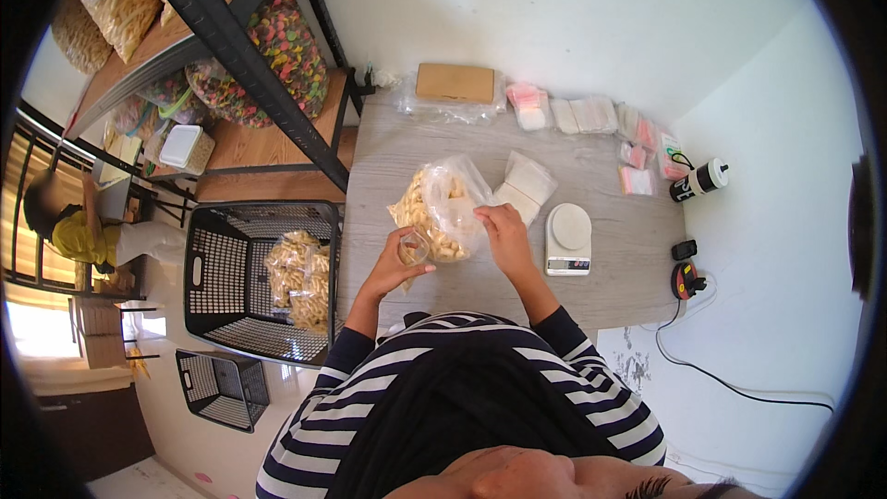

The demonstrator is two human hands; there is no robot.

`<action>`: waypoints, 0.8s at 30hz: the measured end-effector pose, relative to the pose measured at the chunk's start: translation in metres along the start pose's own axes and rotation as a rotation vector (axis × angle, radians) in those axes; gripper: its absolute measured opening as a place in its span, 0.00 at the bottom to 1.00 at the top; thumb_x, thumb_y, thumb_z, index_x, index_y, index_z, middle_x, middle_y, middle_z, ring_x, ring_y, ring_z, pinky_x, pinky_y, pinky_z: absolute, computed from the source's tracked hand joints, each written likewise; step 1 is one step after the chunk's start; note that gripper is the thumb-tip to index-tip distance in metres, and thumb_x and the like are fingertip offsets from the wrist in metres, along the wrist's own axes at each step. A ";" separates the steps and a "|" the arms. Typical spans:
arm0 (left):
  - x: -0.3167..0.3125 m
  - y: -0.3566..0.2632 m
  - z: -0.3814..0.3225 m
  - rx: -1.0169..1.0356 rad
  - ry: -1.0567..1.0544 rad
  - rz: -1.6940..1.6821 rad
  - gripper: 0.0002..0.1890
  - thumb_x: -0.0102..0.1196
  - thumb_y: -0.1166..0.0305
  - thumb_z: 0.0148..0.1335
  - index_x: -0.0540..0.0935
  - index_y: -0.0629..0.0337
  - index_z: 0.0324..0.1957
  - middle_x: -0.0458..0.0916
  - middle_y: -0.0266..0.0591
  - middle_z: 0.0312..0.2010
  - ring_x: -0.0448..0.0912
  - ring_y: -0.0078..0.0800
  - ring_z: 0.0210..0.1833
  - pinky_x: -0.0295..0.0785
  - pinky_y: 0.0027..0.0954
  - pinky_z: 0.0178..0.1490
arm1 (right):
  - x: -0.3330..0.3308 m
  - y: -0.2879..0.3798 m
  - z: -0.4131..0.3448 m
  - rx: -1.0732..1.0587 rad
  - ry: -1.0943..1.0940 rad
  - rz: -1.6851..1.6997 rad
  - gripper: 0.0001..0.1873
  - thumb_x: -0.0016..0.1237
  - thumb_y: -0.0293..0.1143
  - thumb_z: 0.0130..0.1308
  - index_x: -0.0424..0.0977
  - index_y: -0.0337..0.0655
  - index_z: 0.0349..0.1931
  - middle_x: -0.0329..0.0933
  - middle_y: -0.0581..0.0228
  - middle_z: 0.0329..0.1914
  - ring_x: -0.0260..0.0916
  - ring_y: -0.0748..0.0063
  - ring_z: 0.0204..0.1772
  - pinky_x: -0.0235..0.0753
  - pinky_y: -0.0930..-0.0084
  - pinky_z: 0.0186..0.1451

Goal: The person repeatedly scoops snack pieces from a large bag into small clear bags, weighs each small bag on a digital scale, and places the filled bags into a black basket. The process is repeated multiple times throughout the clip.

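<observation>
A large clear plastic bag of pale yellow snack pieces lies on the grey wood-grain table before me, its mouth loose and crumpled. My right hand pinches the near right edge of that bag between thumb and fingers. Just left of the bag's near end, my left hand curls around what looks like a small clear plastic bag with a rounded open mouth. Its lower part is mostly hidden by my palm. A stack of flat clear bags rests beyond my right hand, beside a white digital kitchen scale.
A black plastic crate with filled snack bags stands left of the table. Packs of bags and a cardboard box line the back. A bottle stands right. Shelving rises left; a person is beyond.
</observation>
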State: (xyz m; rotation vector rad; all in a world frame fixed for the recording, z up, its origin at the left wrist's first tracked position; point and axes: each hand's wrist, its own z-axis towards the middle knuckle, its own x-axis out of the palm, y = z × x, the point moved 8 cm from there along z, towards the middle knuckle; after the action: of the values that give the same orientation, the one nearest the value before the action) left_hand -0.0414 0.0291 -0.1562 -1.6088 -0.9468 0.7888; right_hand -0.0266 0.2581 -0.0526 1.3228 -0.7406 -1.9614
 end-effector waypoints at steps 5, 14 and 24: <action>0.003 0.007 0.004 -0.016 0.008 -0.025 0.49 0.79 0.65 0.45 0.63 0.61 0.67 0.66 0.45 0.61 0.69 0.35 0.62 0.70 0.35 0.63 | 0.001 -0.014 -0.007 0.153 -0.043 0.104 0.06 0.55 0.26 0.65 0.81 0.39 0.40 0.82 0.54 0.37 0.77 0.52 0.41 0.75 0.62 0.46; 0.009 0.013 0.008 0.005 0.005 -0.076 0.48 0.78 0.69 0.46 0.62 0.61 0.67 0.67 0.45 0.61 0.68 0.35 0.65 0.65 0.35 0.69 | 0.020 -0.056 -0.022 0.326 0.048 0.208 0.08 0.51 0.27 0.69 0.81 0.38 0.43 0.83 0.54 0.37 0.80 0.64 0.38 0.76 0.71 0.44; 0.007 0.011 0.004 0.077 -0.016 0.035 0.49 0.78 0.70 0.45 0.60 0.60 0.68 0.65 0.44 0.62 0.68 0.34 0.65 0.66 0.35 0.68 | 0.024 -0.090 -0.029 0.541 -0.049 0.479 0.11 0.47 0.30 0.74 0.80 0.34 0.47 0.83 0.62 0.34 0.79 0.75 0.36 0.77 0.76 0.43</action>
State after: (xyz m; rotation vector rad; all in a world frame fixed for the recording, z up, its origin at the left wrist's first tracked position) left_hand -0.0397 0.0354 -0.1685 -1.5577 -0.8913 0.8538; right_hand -0.0242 0.2941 -0.1435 1.2338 -1.5315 -1.4601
